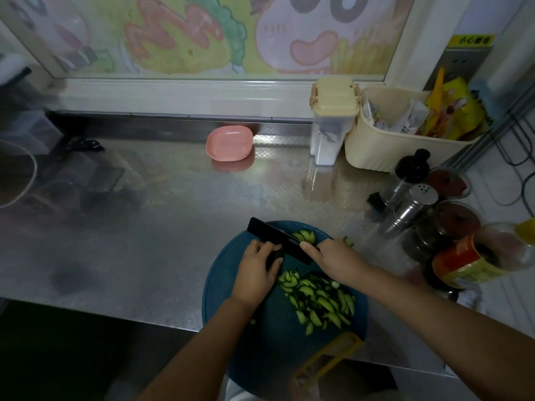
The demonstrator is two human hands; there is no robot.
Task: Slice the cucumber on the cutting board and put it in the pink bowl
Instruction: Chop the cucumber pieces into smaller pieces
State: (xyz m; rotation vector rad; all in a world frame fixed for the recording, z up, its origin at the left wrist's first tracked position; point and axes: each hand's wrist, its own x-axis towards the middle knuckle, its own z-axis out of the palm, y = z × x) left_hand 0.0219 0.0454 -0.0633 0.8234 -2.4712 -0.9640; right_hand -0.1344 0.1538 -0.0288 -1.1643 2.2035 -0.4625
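Two hands at work on the round blue cutting board (275,342), which sits at the near edge of the steel counter (159,227). Left hand (256,270): fingers curled down over a dark cucumber stub (275,257), pinning it to the board; only the stub's end shows past the fingertips. Right hand (333,260): closed round the handle of a black knife (278,238), forefinger laid along the side of the blade; the handle is hidden in the fist. Blade runs diagonally, tip toward far left, right beside the left fingertips at the stub; can't tell if the edge is in the cucumber or only against it. Slices (321,302): main pile of thin green pieces on the board, near side of the blade, between the two forearms. Smaller fan (304,235) of cut pieces on the far side of the blade, just beside it. One stray piece (348,241) lies off the board's right rim, on the counter. Pink bowl (230,143): upright at the back of the counter by the wall ledge, well apart from the board. Right of it: clear container (327,134) with cream lid, cream basket (385,151) holding packets, then black-capped bottle (412,166), shaker (417,198) and jars (457,221) along the right edge. Yellow-framed object (327,360) at the board's near edge is blurred; can't identify it.
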